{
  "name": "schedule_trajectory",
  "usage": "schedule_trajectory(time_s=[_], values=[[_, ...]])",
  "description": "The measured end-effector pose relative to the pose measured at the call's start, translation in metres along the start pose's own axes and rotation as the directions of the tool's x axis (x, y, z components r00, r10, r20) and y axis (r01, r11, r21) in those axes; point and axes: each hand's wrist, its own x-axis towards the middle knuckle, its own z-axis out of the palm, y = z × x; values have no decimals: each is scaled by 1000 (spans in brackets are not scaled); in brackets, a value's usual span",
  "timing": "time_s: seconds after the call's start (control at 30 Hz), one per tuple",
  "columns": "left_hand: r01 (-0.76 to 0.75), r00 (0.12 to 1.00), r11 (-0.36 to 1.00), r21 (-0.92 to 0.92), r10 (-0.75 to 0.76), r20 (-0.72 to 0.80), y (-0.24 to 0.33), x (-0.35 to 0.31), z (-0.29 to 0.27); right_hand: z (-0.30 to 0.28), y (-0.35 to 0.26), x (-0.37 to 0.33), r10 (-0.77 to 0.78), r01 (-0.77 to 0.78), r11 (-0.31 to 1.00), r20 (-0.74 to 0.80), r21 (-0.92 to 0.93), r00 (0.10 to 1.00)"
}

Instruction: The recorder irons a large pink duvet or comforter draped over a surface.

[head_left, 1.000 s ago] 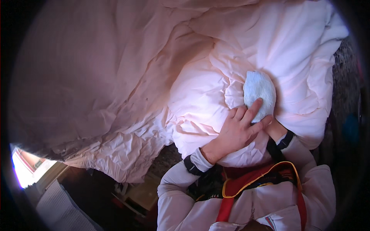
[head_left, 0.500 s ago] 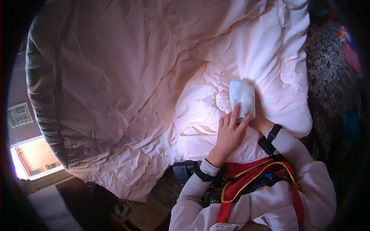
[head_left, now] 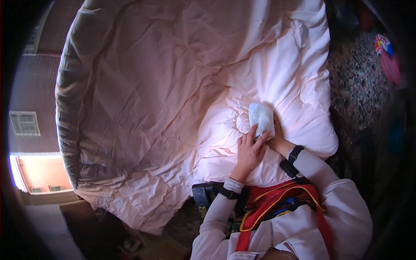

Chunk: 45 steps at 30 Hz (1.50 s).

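Observation:
A small pale blue folded cloth (head_left: 261,117) sits over the light pink quilt (head_left: 208,138), its fold rounded at the far end. My right hand (head_left: 278,138) grips the cloth from its right side; most of its fingers are hidden behind and under it. My left hand (head_left: 250,154) lies at the cloth's near end, palm down. Its index finger and thumb are spread apart and touch the cloth, while the other fingers extend over the quilt.
The quilt spreads wide ahead and to the left, its left edge bulging. Beside my left forearm is a black object (head_left: 203,193). Speckled floor (head_left: 359,73) shows at the right, with a pink item (head_left: 390,67) on it. A bright window opening (head_left: 45,173) is at far left.
The whole view has shifted, so the quilt's left edge sits farther in. My left hand's fingers have drawn back slightly toward the near end of the cloth. The right hand keeps its grip.

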Motion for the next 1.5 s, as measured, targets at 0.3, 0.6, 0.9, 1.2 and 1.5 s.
schedule_trajectory(time_s=[0.3, 0.6, 0.9, 1.2, 1.5], values=[[75, 997, 997, 28, -74, -39, -8, -11, -11, 11, -48, 3, 147, -147, 989, 86, -11, 985], [70, 997, 998, 2, -69, -38, 6, 3, 10, -42, -29, -1, -218, 455, 629, 419, -630, 881], [106, 994, 993, 49, -105, -38, 10, 5, 11, -76, -171, 12, 448, 152, 769, 693, -621, 565], [81, 992, 997, 12, -79, -97, 12, 38, 5, -98, -392, 2, -946, 943, 146, 236, -300, 222], [83, 988, 996, 43, -76, -133, 17, 0, 2, -25, -318, -27, -820, 938, 336, 517, 83, 248]])
